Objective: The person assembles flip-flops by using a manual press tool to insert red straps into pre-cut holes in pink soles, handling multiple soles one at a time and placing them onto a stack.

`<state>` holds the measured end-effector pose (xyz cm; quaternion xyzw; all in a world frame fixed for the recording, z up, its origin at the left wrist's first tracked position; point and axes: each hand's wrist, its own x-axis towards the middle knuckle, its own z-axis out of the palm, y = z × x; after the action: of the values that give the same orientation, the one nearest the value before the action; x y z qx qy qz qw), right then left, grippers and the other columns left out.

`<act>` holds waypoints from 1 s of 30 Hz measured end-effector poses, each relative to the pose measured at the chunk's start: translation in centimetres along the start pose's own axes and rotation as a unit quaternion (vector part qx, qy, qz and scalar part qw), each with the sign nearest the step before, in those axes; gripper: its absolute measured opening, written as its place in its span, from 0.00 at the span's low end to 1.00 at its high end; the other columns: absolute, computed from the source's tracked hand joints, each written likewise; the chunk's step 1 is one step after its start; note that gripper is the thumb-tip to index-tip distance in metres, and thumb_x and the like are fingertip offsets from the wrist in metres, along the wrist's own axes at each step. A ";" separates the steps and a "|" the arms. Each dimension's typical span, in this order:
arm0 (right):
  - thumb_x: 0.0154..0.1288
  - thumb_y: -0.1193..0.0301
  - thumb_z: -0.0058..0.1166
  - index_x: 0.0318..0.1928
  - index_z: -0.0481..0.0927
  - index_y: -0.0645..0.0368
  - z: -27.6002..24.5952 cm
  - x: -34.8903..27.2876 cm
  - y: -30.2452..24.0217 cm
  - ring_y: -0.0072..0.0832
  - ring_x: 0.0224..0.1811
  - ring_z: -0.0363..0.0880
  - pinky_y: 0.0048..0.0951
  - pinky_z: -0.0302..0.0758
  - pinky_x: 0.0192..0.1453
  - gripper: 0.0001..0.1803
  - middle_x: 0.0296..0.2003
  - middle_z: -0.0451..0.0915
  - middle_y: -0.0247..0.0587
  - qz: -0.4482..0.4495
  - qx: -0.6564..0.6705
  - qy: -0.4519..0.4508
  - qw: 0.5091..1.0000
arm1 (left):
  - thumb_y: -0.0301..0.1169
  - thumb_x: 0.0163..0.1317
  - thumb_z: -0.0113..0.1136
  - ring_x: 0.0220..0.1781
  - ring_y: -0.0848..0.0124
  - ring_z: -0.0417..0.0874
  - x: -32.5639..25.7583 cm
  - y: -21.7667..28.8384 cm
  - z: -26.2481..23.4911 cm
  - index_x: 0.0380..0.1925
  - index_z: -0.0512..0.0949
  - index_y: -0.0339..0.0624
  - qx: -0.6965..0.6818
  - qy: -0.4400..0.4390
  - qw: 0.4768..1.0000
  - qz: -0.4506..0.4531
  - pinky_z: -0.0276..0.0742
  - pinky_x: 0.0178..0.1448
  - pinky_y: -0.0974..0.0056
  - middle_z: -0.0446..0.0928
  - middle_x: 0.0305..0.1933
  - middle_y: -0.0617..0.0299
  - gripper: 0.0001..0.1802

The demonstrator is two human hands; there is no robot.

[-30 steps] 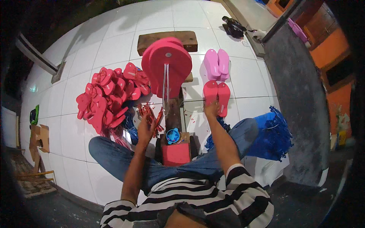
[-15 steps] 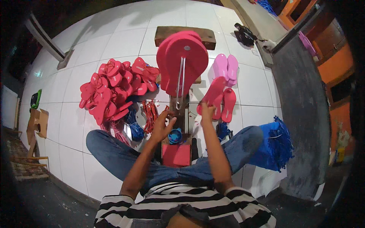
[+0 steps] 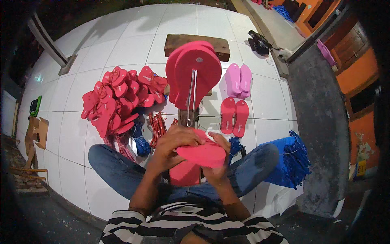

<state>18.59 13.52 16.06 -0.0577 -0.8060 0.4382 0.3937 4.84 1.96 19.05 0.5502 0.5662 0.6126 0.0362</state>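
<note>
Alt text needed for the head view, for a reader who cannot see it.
A seated person's left hand and right hand hold a red sandal sole over their lap. Ahead stand a stack of red soles on a stand and a heap of red sandals on the white tiled floor.

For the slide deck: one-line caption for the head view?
Both hands, left hand and right hand, hold a red sandal sole over the lap.

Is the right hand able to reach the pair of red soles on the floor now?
Probably not at once: the right hand holds a red sole, though the pair lies unblocked just ahead.
</note>
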 end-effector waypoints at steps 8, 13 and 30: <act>0.59 0.73 0.57 0.46 0.74 0.58 -1.4 5.7 -2.9 0.43 0.45 0.79 0.41 0.77 0.48 0.13 0.43 0.79 0.45 -0.195 -0.025 0.031 0.980 | 0.24 0.44 0.66 0.43 0.59 0.77 1.7 1.7 -1.3 0.36 0.72 0.42 -0.011 0.094 0.988 0.121 0.72 0.47 0.59 0.77 0.40 0.55 0.17; 0.59 0.76 0.56 0.46 0.74 0.58 -0.1 6.5 -3.4 0.42 0.45 0.80 0.40 0.78 0.48 0.13 0.42 0.79 0.44 -0.172 -0.007 0.059 0.983 | 0.24 0.47 0.63 0.38 0.62 0.76 3.0 1.9 -1.1 0.36 0.71 0.41 -0.022 0.151 0.979 0.133 0.72 0.45 0.59 0.73 0.36 0.54 0.15; 0.55 0.70 0.65 0.52 0.71 0.65 -0.9 9.0 -7.1 0.41 0.45 0.75 0.36 0.71 0.50 0.26 0.42 0.76 0.50 -0.033 -0.103 0.010 0.994 | 0.26 0.50 0.67 0.41 0.67 0.73 5.5 6.7 -0.5 0.43 0.69 0.35 -0.059 0.261 0.956 -0.118 0.70 0.48 0.66 0.70 0.42 0.53 0.21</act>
<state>14.85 13.76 26.99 -0.0760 -0.8443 0.3390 0.4080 6.25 2.89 27.57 0.2975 0.5797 0.7585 -0.0082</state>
